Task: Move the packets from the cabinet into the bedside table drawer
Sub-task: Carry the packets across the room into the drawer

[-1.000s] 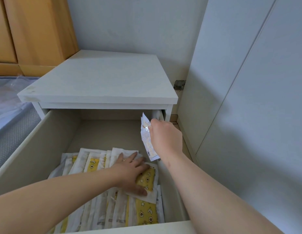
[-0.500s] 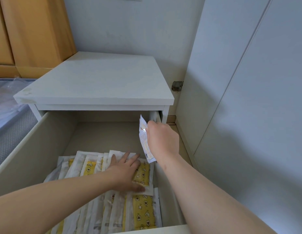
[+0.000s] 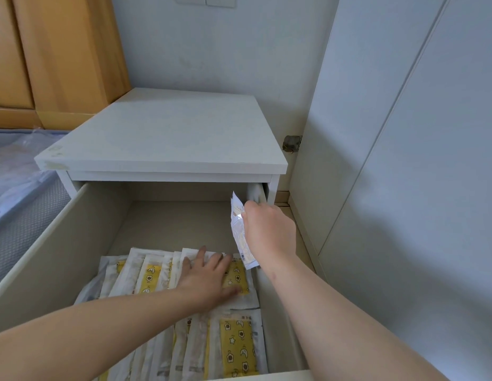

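The white bedside table (image 3: 167, 138) has its drawer (image 3: 55, 259) pulled out towards me. Several white and yellow packets (image 3: 236, 350) lie in rows on the drawer floor. My left hand (image 3: 209, 279) lies flat with spread fingers on the top packet of the back row. My right hand (image 3: 266, 229) grips a clear white packet (image 3: 239, 235) upright on its edge, above the drawer's right side. The cabinet's inside is not in view.
A tall white cabinet door (image 3: 404, 188) stands closed along the right. A wooden headboard (image 3: 60, 56) and a plastic-covered mattress (image 3: 16, 171) are on the left. The back half of the drawer floor (image 3: 167, 224) is bare.
The view has tilted up a little. Both hands stay where they were, the left pressing on the packets, the right holding its packet upright.
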A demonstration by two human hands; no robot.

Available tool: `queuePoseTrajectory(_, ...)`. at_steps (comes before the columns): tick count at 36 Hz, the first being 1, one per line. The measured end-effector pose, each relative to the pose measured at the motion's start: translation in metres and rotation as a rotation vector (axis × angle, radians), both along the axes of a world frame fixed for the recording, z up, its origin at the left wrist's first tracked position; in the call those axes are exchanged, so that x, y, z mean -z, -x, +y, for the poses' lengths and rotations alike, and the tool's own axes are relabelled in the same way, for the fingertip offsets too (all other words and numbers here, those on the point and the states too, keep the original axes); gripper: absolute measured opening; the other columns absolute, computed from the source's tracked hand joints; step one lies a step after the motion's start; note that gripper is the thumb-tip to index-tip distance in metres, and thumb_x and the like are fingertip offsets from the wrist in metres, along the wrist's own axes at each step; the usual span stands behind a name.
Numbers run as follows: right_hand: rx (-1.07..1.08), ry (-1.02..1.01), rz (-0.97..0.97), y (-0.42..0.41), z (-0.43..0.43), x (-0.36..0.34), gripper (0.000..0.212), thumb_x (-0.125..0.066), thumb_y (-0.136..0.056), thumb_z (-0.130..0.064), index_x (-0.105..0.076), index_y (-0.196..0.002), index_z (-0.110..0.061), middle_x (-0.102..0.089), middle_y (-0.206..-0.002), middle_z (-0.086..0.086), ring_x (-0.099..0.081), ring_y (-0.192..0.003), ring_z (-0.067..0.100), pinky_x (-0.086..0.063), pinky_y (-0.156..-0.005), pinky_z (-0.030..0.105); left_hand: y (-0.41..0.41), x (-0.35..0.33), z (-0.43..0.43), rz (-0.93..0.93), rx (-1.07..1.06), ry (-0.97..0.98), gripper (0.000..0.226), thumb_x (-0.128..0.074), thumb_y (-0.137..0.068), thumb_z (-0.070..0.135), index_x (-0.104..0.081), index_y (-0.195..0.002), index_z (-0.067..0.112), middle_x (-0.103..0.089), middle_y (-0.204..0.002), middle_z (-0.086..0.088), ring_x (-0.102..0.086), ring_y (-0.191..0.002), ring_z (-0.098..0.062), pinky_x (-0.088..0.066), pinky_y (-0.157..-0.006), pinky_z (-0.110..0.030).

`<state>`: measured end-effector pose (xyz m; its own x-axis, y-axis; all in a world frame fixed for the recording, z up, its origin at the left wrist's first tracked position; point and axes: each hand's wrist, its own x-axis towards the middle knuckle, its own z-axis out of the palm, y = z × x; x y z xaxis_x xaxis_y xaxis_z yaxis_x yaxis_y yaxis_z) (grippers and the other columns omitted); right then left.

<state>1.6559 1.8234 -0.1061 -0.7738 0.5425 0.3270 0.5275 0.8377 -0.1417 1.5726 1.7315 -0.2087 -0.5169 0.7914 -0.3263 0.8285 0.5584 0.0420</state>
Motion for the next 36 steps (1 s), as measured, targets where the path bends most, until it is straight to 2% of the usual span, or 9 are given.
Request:
queuePoseTrajectory(4,-0.008,0.011,0.008,-0.001,0.002,-0.001,0.014,-0.042,-0.096,-0.007,-0.053,-0.104,-0.012,-0.057,-0.089,0.003,-0.041,-0.073,0.018,-0.017,-0.044,0.022,0.011,-0.029,0.004,-0.067,-0.210,-0.310,0.052,-0.018,-0.100,0.047,-0.026,-0.146,0.025,-0.030,-0.151,0.002,-0.027,-0.138,-0.023,-0.025,-0.110,-0.042)
queuePoseTrajectory(9,-0.102,-0.179,0.131,0.004,-0.002,-0.002,0.019,-0.079,-0.068,-0.009,-0.060,-0.071,-0.011,-0.042,-0.057,-0.002,-0.031,-0.050,0.014,-0.002,-0.042,0.017,0.025,-0.081,-0.001,-1.267,-1.061,-0.654,0.070,-0.033,-0.094,0.060,-0.040,-0.135,0.003,-0.052,-0.127,-0.022,-0.058,-0.099,-0.037,-0.051,-0.078,-0.044)
queuePoseTrajectory(12,-0.311,-0.321,0.214,0.007,-0.005,0.003,0.032,-0.088,-0.051,-0.009,-0.057,-0.058,-0.014,-0.045,-0.048,-0.004,-0.036,-0.043,0.013,-0.010,-0.038,0.015,0.028,-0.098,-0.019,-1.659,-1.109,-0.692,0.095,-0.034,-0.084,0.074,-0.024,-0.144,0.002,-0.040,-0.137,-0.033,-0.054,-0.102,-0.049,-0.048,-0.075,-0.054)
queuePoseTrajectory(15,-0.561,-0.392,0.291,0.011,-0.013,0.011,0.024,-0.085,-0.062,-0.012,-0.061,-0.064,-0.015,-0.053,-0.056,-0.003,-0.046,-0.050,0.015,-0.025,-0.038,0.019,0.037,-0.113,-0.030,-1.871,-1.046,-0.790,0.096,-0.029,-0.083,0.077,-0.049,-0.118,-0.010,-0.064,-0.102,-0.033,-0.064,-0.087,-0.042,-0.048,-0.075,-0.052)
queuePoseTrajectory(18,-0.681,-0.399,0.360,0.020,-0.020,0.018,0.016,-0.079,-0.067,-0.013,-0.063,-0.067,-0.015,-0.054,-0.060,-0.001,-0.047,-0.053,0.017,-0.033,-0.039,0.021,0.047,-0.121,-0.040,-1.824,-1.012,-0.894,0.063,-0.035,-0.094,0.058,-0.054,-0.099,-0.002,-0.068,-0.076,-0.020,-0.068,-0.060,-0.030,-0.056,-0.053,-0.037)
queuePoseTrajectory(22,-0.688,-0.249,0.350,0.024,-0.023,0.018,0.025,-0.051,-0.082,-0.035,-0.069,-0.074,-0.020,-0.062,-0.071,-0.006,-0.055,-0.067,0.016,-0.047,-0.057,0.025,0.056,-0.113,-0.045,-1.667,-1.053,-0.945,0.030,-0.045,-0.098,0.020,-0.048,-0.118,-0.003,-0.063,-0.088,-0.021,-0.065,-0.072,-0.030,-0.056,-0.046,-0.038)
queuePoseTrajectory(29,-0.326,0.924,0.325,0.018,-0.028,0.004,0.052,-0.037,-0.088,-0.064,-0.046,-0.128,-0.032,-0.040,-0.134,-0.015,-0.033,-0.126,0.004,-0.027,-0.108,0.029,0.062,-0.110,-0.042,-1.430,-0.985,-1.048,0.031,-0.051,-0.095,0.009,-0.049,-0.126,0.015,-0.063,-0.109,-0.016,-0.065,-0.090,-0.032,-0.056,-0.061,-0.045)
queuePoseTrajectory(32,-0.106,1.325,0.330,0.019,-0.021,0.008,0.052,-0.044,-0.093,-0.051,-0.030,-0.138,-0.029,-0.047,-0.136,-0.001,-0.050,-0.121,0.018,-0.044,-0.101,0.038,0.056,-0.111,-0.038,-1.308,-0.906,-1.030,0.033,-0.058,-0.091,0.010,-0.047,-0.121,0.020,-0.063,-0.109,-0.014,-0.065,-0.093,-0.031,-0.055,-0.067,-0.045)
queuePoseTrajectory(36,-0.132,1.314,0.225,0.020,-0.025,0.013,0.020,-0.053,-0.094,-0.036,-0.055,-0.106,-0.020,-0.066,-0.104,0.003,-0.066,-0.091,0.018,-0.059,-0.070,0.032,0.043,-0.107,-0.029,-1.033,-0.924,-1.078,0.040,-0.072,-0.082,0.016,-0.050,-0.115,0.022,-0.064,-0.100,-0.008,-0.066,-0.086,-0.027,-0.057,-0.074,-0.046)
